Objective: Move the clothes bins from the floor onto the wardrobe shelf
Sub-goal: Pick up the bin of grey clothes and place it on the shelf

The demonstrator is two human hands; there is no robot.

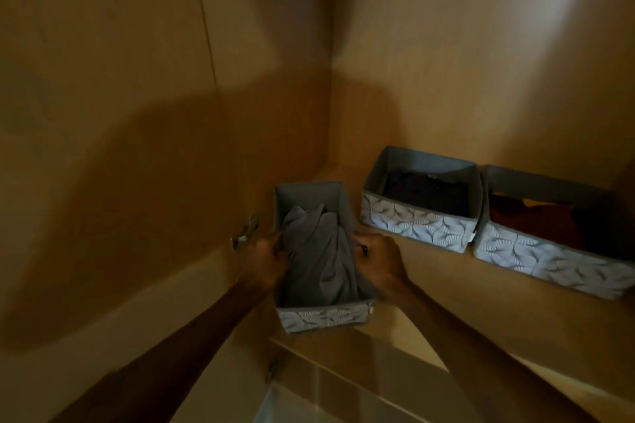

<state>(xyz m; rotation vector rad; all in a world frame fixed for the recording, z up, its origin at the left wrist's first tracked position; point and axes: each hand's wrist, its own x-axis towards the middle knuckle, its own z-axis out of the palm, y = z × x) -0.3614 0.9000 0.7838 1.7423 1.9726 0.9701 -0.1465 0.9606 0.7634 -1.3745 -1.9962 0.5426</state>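
Observation:
A narrow grey fabric bin (pixel 324 316) with a leaf-pattern front holds a crumpled grey garment (pixel 319 251). It sits at the left end of the wooden wardrobe shelf (pixel 446 288), its front end over the shelf edge. My left hand (pixel 269 259) grips its left wall and my right hand (pixel 376 256) grips its right wall. Two more patterned bins stand further right on the shelf: one with dark clothes (pixel 422 199) and one with brown and dark clothes (pixel 556 233).
The open wardrobe door (pixel 120 148) stands close on the left, with a metal hinge (pixel 245 232) beside my left hand. The wardrobe's back panel (pixel 481 62) rises behind the bins. A lower shelf edge (pixel 343 374) shows below.

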